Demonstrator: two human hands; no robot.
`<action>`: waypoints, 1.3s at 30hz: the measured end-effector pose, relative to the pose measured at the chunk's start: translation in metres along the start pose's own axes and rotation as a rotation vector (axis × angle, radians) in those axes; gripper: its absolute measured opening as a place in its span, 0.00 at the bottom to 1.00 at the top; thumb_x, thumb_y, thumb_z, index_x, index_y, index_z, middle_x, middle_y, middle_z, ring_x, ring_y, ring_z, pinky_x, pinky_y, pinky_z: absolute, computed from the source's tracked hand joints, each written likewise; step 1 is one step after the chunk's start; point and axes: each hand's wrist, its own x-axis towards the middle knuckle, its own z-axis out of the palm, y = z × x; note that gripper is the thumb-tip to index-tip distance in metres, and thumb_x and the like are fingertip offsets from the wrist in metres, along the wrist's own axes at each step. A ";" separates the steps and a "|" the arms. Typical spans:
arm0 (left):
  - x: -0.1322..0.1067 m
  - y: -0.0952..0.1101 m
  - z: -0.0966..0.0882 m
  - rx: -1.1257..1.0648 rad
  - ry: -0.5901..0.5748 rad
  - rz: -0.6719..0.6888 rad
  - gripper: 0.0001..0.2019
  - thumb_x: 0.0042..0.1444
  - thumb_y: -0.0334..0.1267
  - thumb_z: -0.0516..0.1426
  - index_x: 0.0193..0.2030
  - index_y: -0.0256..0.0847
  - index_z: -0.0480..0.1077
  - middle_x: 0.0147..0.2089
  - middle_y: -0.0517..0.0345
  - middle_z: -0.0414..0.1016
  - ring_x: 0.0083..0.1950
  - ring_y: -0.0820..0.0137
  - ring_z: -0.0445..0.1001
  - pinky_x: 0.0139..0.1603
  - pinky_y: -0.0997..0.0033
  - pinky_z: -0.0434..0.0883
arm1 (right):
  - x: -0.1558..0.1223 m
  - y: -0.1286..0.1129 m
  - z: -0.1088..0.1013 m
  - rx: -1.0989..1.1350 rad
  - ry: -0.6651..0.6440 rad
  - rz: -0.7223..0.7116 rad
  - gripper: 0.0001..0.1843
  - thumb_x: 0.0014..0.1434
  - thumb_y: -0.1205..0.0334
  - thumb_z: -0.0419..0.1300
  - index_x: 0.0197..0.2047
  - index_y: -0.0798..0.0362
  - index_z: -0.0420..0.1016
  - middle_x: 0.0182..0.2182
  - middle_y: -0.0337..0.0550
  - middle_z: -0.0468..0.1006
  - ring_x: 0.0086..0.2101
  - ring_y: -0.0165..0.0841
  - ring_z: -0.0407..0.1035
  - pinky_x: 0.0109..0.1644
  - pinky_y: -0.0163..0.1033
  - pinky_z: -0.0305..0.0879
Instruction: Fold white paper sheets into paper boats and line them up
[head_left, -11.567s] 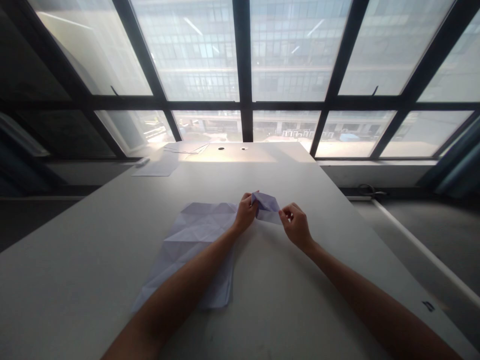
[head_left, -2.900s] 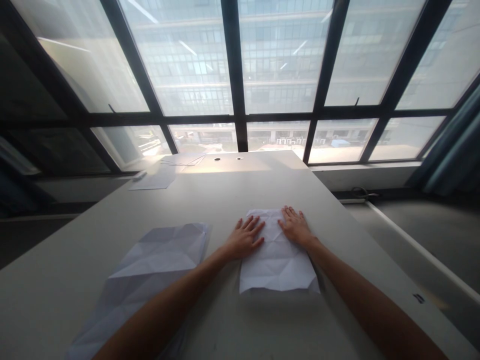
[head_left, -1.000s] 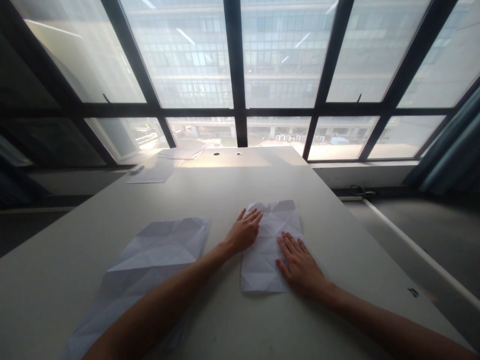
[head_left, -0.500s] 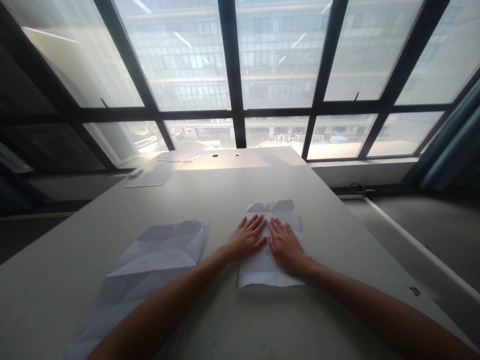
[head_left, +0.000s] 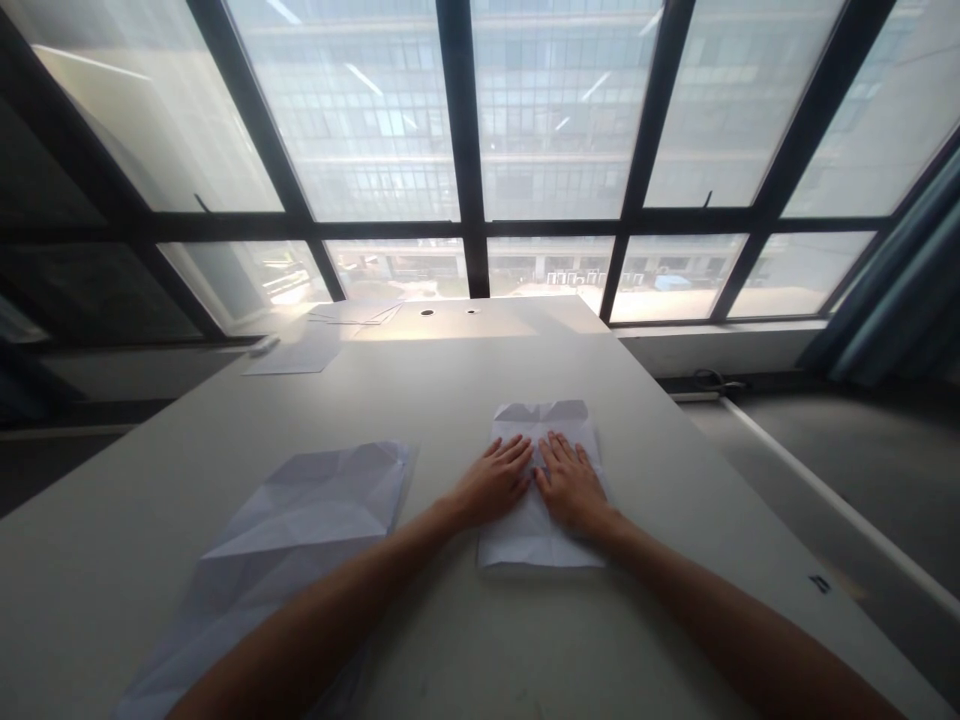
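Note:
A folded sheet of white paper (head_left: 525,545) lies on the table in front of me, creased, with its far edge a little raised. My left hand (head_left: 496,480) rests flat on its left half, fingers stretched toward the far edge. On the right half lies my right hand (head_left: 571,484), palm down with the fingers out. The two hands are close together near the paper's middle and hide part of it. Left of them is a larger stack of creased white paper (head_left: 315,500), partly covered by my left forearm.
The white table (head_left: 450,390) reaches to large windows. Flat sheets of paper (head_left: 289,355) and a small white object (head_left: 264,345) lie at its far left. Two round holes show near the far edge. A small dark mark (head_left: 820,583) is near the right edge.
Both hands stay flat on the folded paper and have shifted only slightly. The paper's near edge looks a little flatter. The view has moved a little.

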 end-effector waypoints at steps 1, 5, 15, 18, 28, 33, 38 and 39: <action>-0.001 0.002 0.001 -0.007 -0.018 0.016 0.28 0.67 0.45 0.45 0.71 0.38 0.49 0.72 0.48 0.51 0.73 0.61 0.47 0.70 0.55 0.48 | 0.001 0.000 0.000 -0.004 -0.002 0.003 0.32 0.67 0.53 0.42 0.70 0.58 0.52 0.69 0.51 0.47 0.68 0.40 0.38 0.69 0.50 0.32; -0.003 0.003 0.002 -0.010 -0.091 0.033 0.35 0.66 0.56 0.42 0.72 0.38 0.43 0.74 0.47 0.43 0.74 0.59 0.41 0.71 0.54 0.45 | 0.004 0.002 0.002 -0.001 -0.002 0.007 0.31 0.67 0.54 0.41 0.69 0.58 0.52 0.69 0.50 0.48 0.68 0.39 0.38 0.69 0.50 0.33; -0.005 0.001 -0.002 0.001 -0.139 0.016 0.32 0.66 0.58 0.41 0.73 0.50 0.43 0.74 0.52 0.39 0.74 0.57 0.40 0.70 0.49 0.43 | 0.017 0.035 0.001 -0.045 -0.008 0.059 0.33 0.67 0.51 0.41 0.70 0.59 0.51 0.69 0.52 0.48 0.67 0.41 0.41 0.68 0.52 0.35; -0.005 0.002 -0.004 -0.007 -0.132 0.011 0.31 0.66 0.58 0.43 0.72 0.52 0.44 0.74 0.53 0.40 0.74 0.57 0.42 0.69 0.49 0.44 | 0.020 0.049 0.000 -0.078 0.015 0.121 0.33 0.67 0.52 0.41 0.69 0.61 0.51 0.69 0.53 0.49 0.67 0.41 0.42 0.68 0.54 0.36; 0.004 -0.004 -0.005 -0.104 0.137 -0.165 0.19 0.63 0.44 0.53 0.59 0.45 0.67 0.58 0.52 0.71 0.59 0.63 0.69 0.62 0.61 0.64 | 0.009 0.037 -0.002 -0.121 0.042 0.064 0.32 0.66 0.52 0.44 0.67 0.61 0.55 0.67 0.56 0.54 0.67 0.44 0.43 0.67 0.60 0.29; -0.001 -0.007 0.002 0.005 0.009 -0.102 0.30 0.64 0.54 0.49 0.70 0.44 0.53 0.72 0.49 0.51 0.72 0.54 0.47 0.69 0.48 0.49 | 0.000 0.017 -0.008 -0.098 0.104 -0.015 0.31 0.65 0.55 0.45 0.67 0.62 0.55 0.67 0.58 0.55 0.67 0.45 0.40 0.68 0.59 0.27; 0.000 -0.006 0.003 0.023 -0.070 -0.058 0.33 0.65 0.57 0.43 0.73 0.47 0.43 0.74 0.50 0.45 0.73 0.55 0.42 0.69 0.48 0.44 | 0.007 0.009 -0.010 0.041 0.001 -0.234 0.31 0.66 0.60 0.41 0.70 0.62 0.48 0.69 0.50 0.50 0.68 0.35 0.40 0.69 0.46 0.36; 0.000 -0.006 0.003 0.022 -0.074 -0.057 0.33 0.65 0.57 0.43 0.73 0.46 0.42 0.74 0.50 0.44 0.73 0.56 0.42 0.70 0.49 0.44 | 0.008 0.009 -0.009 0.053 -0.027 -0.248 0.31 0.67 0.59 0.40 0.70 0.62 0.48 0.69 0.50 0.50 0.68 0.34 0.40 0.69 0.45 0.37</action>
